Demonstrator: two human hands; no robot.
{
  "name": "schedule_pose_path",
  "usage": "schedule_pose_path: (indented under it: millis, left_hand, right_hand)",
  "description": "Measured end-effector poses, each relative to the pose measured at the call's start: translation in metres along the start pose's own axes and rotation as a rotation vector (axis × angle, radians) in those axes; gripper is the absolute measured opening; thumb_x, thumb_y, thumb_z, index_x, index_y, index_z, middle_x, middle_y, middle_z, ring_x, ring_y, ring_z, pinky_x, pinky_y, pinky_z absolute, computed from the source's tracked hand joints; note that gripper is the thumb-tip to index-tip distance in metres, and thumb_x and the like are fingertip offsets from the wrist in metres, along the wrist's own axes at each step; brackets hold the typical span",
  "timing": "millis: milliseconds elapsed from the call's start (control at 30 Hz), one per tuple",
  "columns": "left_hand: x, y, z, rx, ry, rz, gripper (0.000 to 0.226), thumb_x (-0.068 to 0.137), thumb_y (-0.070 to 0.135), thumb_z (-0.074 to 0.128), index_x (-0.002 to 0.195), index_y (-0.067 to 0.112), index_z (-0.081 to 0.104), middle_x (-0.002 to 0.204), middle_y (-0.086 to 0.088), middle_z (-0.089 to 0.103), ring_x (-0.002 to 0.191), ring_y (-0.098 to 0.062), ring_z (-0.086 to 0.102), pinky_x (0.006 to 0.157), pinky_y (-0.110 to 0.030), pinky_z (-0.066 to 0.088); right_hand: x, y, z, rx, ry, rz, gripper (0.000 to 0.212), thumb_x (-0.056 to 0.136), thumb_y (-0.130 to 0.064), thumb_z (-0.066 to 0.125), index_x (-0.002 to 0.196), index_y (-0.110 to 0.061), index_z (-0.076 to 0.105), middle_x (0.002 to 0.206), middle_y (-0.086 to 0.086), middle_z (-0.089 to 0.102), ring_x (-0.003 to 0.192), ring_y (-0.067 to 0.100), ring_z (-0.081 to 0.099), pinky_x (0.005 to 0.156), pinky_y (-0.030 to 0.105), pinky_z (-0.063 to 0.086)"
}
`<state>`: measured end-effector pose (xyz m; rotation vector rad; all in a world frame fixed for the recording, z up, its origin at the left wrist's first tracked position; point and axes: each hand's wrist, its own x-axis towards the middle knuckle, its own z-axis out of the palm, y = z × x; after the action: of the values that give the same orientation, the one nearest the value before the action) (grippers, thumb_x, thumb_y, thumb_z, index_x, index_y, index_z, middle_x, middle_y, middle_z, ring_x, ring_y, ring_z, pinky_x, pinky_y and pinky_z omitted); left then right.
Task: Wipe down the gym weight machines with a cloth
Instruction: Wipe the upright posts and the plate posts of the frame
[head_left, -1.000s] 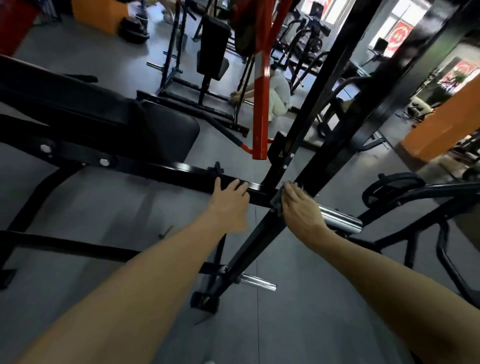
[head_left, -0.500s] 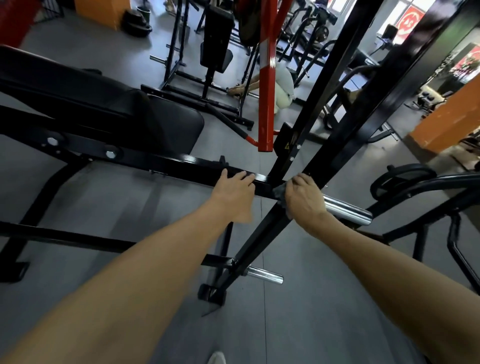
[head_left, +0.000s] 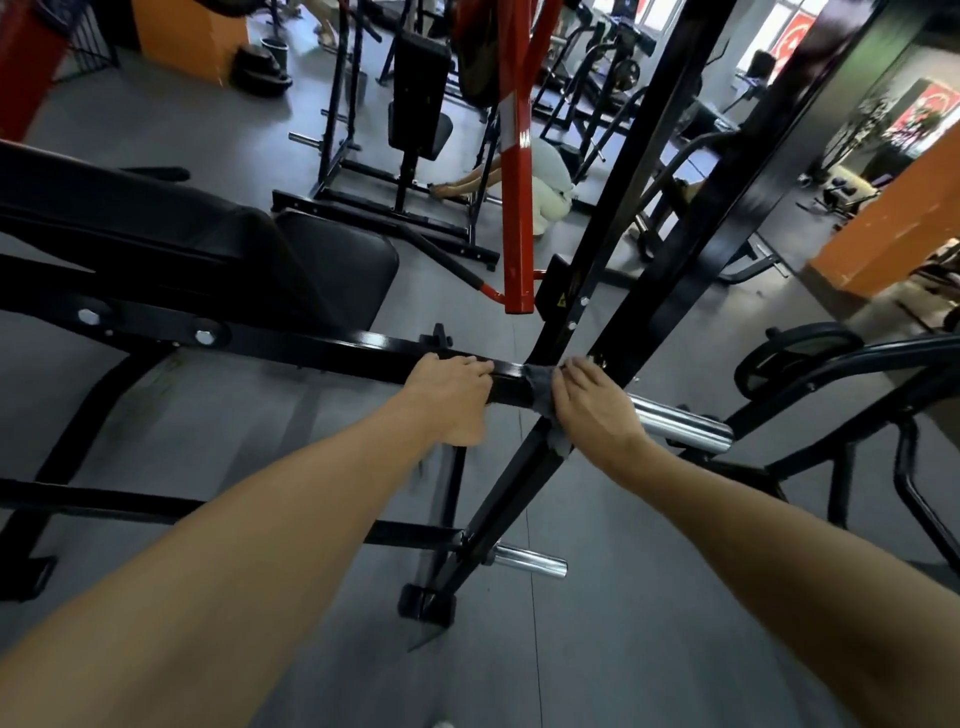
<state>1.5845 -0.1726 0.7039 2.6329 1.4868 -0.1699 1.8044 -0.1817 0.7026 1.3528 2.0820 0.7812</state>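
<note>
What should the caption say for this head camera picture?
Right hand wipes a black bar with a grey cloth; left hand steadies it.
</note>
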Motion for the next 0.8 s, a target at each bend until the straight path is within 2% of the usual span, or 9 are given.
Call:
schedule_pose_path:
  millis: [133, 267, 333, 400, 467, 567, 600, 667, 800]
  left_hand:
    - [-0.003, 0.004, 0.003, -0.024, -0.095, 0.01, 0.069, 0.09, 0.025, 0.055, 0.155, 0.01, 0.036, 0.171, -0.001, 0.001, 0.157, -0.018, 0.002, 0.125, -0.056, 0.01]
    - [-0.006, 0.008, 0.006, -0.075, -0.112, 0.0, 0.074, 0.095, 0.023, 0.056, 0.159, 0.007, 0.023, 0.17, -0.006, -0.005, 0.157, -0.022, -0.005, 0.127, -0.049, 0.009]
    - [-0.008, 0.011, -0.002, -0.16, -0.083, 0.0, 0.069, 0.095, 0.02, 0.054, 0.157, 0.007, 0.025, 0.17, -0.007, 0.005, 0.157, -0.024, 0.007, 0.126, -0.045, 0.017]
    - [-0.009, 0.018, -0.016, -0.301, -0.027, -0.021, 0.05, 0.094, 0.017, 0.054, 0.142, 0.008, 0.042, 0.158, -0.01, 0.033, 0.14, -0.028, 0.04, 0.113, -0.043, 0.039]
    - [-0.011, 0.03, -0.037, -0.517, 0.065, -0.051, 0.039, 0.096, 0.017, 0.053, 0.134, 0.01, 0.048, 0.143, -0.011, 0.049, 0.12, -0.027, 0.055, 0.101, -0.041, 0.048]
    - [-0.008, 0.054, -0.072, -0.97, 0.126, -0.15, 0.053, 0.102, 0.022, 0.053, 0.152, 0.012, 0.038, 0.149, -0.008, 0.047, 0.134, -0.027, 0.048, 0.107, -0.03, 0.039]
    - [-0.004, 0.059, -0.078, -1.129, 0.112, -0.166, 0.054, 0.102, 0.023, 0.055, 0.152, 0.014, 0.038, 0.147, -0.006, 0.05, 0.132, -0.027, 0.051, 0.107, -0.029, 0.041]
    - [0.002, 0.064, -0.088, -1.365, 0.07, -0.167, 0.054, 0.097, 0.024, 0.063, 0.147, 0.019, 0.043, 0.136, -0.006, 0.058, 0.118, -0.027, 0.061, 0.101, -0.044, 0.054]
    - [-0.001, 0.065, -0.106, -1.399, 0.111, -0.182, 0.036, 0.092, 0.019, 0.074, 0.124, 0.014, 0.057, 0.114, -0.009, 0.068, 0.103, -0.026, 0.069, 0.088, -0.046, 0.061]
  right_hand:
    - [-0.026, 0.017, -0.013, -0.24, 0.045, -0.149, 0.063, 0.102, -0.023, 0.048, 0.153, 0.007, 0.025, 0.159, 0.025, 0.031, 0.153, 0.038, 0.019, 0.124, 0.047, -0.002]
    - [-0.047, 0.037, -0.029, -0.224, 0.075, -0.118, 0.062, 0.103, -0.022, 0.044, 0.154, 0.006, 0.024, 0.158, 0.025, 0.033, 0.152, 0.038, 0.018, 0.126, 0.048, 0.001]
    - [-0.057, 0.042, -0.042, -0.152, 0.146, -0.072, 0.058, 0.1, -0.025, 0.048, 0.15, 0.003, 0.036, 0.148, 0.021, 0.048, 0.147, 0.036, 0.028, 0.124, 0.045, 0.016]
    - [-0.065, 0.043, -0.052, 0.009, 0.203, 0.004, 0.052, 0.09, -0.023, 0.06, 0.138, -0.005, 0.049, 0.133, 0.012, 0.06, 0.133, 0.032, 0.041, 0.111, 0.042, 0.032]
    - [-0.068, 0.044, -0.056, 0.317, 0.312, 0.2, 0.042, 0.084, -0.018, 0.069, 0.124, -0.015, 0.058, 0.118, 0.004, 0.066, 0.117, 0.029, 0.048, 0.096, 0.04, 0.038]
    - [-0.067, 0.051, -0.076, 1.087, 0.38, 0.538, 0.023, 0.096, -0.004, 0.053, 0.113, -0.012, 0.067, 0.101, 0.002, 0.068, 0.096, 0.021, 0.058, 0.083, 0.034, 0.046]
    - [-0.066, 0.051, -0.084, 1.32, 0.37, 0.574, 0.025, 0.099, -0.001, 0.049, 0.111, -0.009, 0.069, 0.098, 0.001, 0.067, 0.089, 0.016, 0.06, 0.079, 0.03, 0.049]
    - [-0.069, 0.052, -0.095, 1.759, 0.344, 0.612, 0.03, 0.101, 0.005, 0.044, 0.11, -0.01, 0.069, 0.095, -0.001, 0.069, 0.084, 0.01, 0.065, 0.07, 0.023, 0.055]
    - [-0.074, 0.056, -0.104, 2.354, 0.263, 0.569, 0.03, 0.103, 0.003, 0.044, 0.117, -0.008, 0.068, 0.108, 0.009, 0.075, 0.097, 0.021, 0.073, 0.079, 0.03, 0.061]
